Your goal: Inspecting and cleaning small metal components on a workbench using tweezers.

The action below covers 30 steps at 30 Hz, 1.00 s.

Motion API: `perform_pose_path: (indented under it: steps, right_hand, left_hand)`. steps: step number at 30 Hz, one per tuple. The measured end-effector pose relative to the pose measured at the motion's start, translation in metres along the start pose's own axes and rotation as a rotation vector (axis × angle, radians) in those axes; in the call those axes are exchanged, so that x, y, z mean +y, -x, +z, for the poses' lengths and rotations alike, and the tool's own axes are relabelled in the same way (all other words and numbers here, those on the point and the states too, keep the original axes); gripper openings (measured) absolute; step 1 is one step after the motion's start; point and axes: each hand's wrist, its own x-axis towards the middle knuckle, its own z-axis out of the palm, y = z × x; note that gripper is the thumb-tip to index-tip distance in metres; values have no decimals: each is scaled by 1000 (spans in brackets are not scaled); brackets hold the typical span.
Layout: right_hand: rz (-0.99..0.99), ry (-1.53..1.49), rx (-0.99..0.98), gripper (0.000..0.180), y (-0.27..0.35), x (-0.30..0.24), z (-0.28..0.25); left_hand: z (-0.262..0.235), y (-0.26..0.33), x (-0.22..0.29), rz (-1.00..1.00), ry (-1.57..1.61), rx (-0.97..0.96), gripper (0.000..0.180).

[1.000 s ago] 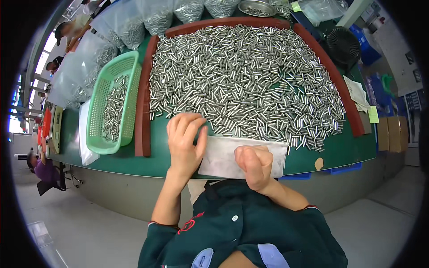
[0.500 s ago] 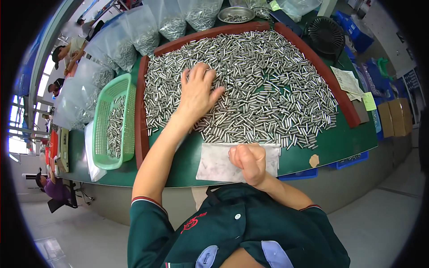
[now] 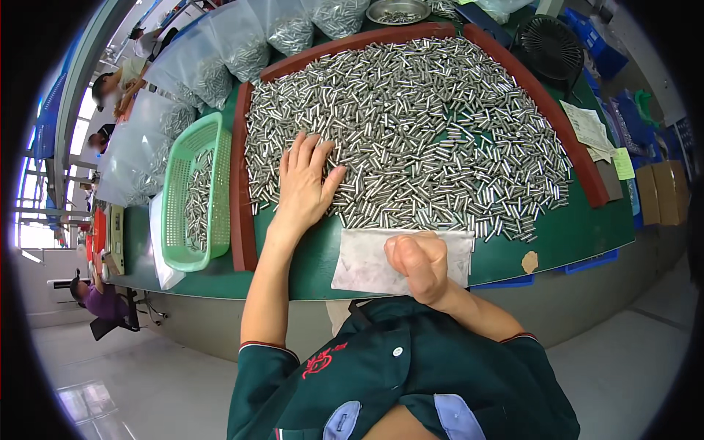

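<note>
A wide heap of small silver metal cylinders (image 3: 433, 125) covers the green table top (image 3: 565, 235) inside a red-brown rim (image 3: 240, 183). My left hand (image 3: 304, 183) lies flat, fingers spread, on the near left part of the heap. A white cloth (image 3: 367, 260) lies at the table's front edge. My right hand (image 3: 418, 264) rests on it as a closed fist; whether anything is inside the fist is hidden.
A green plastic basket (image 3: 192, 198) with more cylinders stands left of the rim. Clear bags of cylinders (image 3: 198, 66) line the back left, with a metal dish (image 3: 397, 10) and black fan (image 3: 551, 45) behind. Papers (image 3: 590, 128) lie right. Other people sit far left.
My left hand moved from the cloth up onto the heap, then drew back toward its near left part. The right fist stayed on the cloth.
</note>
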Motion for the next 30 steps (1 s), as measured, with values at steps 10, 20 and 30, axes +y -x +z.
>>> perform_pose_path:
  steps: [10,20,30]
  right_hand:
    - [3,3,-8,40,0,3,-1]
    - [72,-56,39,40,0,-1,0]
    - [107,-171,96,40,2,1,0]
  left_hand:
    - [-14,69,18,-149,-8,-139,74]
    - [-20,-1,32,-21,15,105,51]
    - [48,-115,52,112,-5,50,41]
